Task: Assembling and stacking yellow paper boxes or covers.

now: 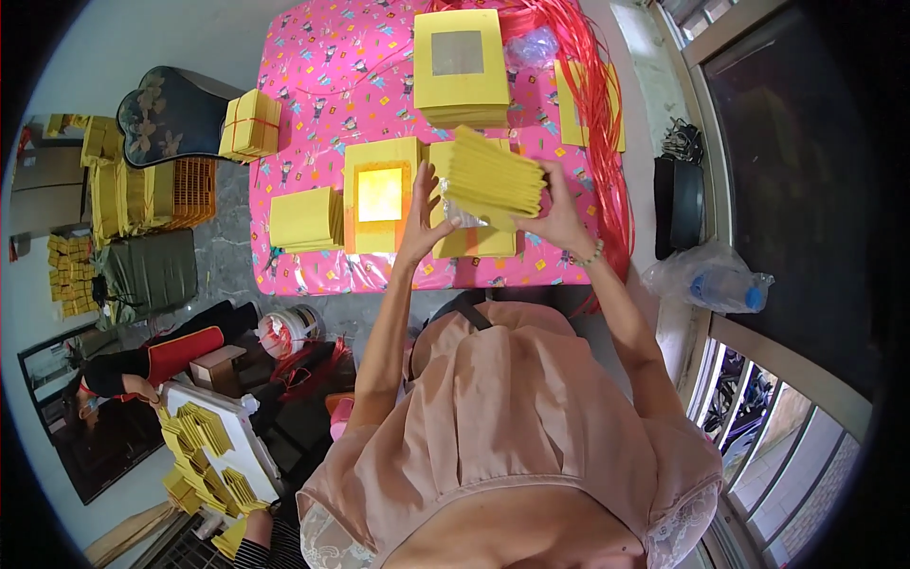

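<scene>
A thick wad of yellow folded paper sheets (495, 178) is raised above the table, its layered edges fanned toward me. My right hand (559, 211) grips its right side. My left hand (424, 216) is beside the wad's left side, thumb and fingers apart; it looks free of the paper, though a light touch cannot be ruled out. Below the wad lies a yellow paper stack (474, 245), partly hidden. Left of it are a yellow stack with a shiny gold square and orange border (353, 194) and a smaller plain yellow stack (301, 220).
The pink patterned tablecloth (327, 95) also bears a tall yellow stack with a silver square (458, 95) and red ribbons (592, 123) along the right. A tied yellow bundle (250, 126) sits at the left edge. People work at a white table (248, 455) lower left.
</scene>
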A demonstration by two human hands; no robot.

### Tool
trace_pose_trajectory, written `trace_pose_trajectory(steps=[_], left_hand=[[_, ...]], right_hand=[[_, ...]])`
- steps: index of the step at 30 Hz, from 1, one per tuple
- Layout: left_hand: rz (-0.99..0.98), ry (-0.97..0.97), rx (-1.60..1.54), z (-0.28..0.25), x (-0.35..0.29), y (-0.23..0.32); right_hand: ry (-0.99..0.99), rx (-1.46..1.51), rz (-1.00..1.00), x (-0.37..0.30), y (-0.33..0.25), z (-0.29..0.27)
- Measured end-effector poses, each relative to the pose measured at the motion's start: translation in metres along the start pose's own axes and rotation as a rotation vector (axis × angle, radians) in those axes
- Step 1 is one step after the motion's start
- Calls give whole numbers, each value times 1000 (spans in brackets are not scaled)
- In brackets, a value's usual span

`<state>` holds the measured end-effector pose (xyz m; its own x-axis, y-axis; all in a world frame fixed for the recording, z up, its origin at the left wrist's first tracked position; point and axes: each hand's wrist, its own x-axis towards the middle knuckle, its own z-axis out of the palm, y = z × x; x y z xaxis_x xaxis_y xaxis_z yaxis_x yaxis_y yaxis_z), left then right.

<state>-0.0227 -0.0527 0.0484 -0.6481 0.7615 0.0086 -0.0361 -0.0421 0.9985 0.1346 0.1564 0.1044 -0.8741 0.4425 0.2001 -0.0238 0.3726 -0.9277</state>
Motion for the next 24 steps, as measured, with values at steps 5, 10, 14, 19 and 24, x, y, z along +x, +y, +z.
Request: trace_pose_trajectory(steps=[5,10,14,19,24], left_hand=[[-6,-72,212,-4,-6,7],[162,7,386,3,-6,-6],[144,23,436,1,-5,-21],[110,-23,258,18,1,1],[130,-122,483,0,-3,-20]], right_hand=[[-267,-17,-9,5,10,28],[-315,110,116,-8,43,41],[-230,105,11,-13,34,50],[-40,99,-84,-20,53,72],[-81,-30,-167,-12,18,69]])
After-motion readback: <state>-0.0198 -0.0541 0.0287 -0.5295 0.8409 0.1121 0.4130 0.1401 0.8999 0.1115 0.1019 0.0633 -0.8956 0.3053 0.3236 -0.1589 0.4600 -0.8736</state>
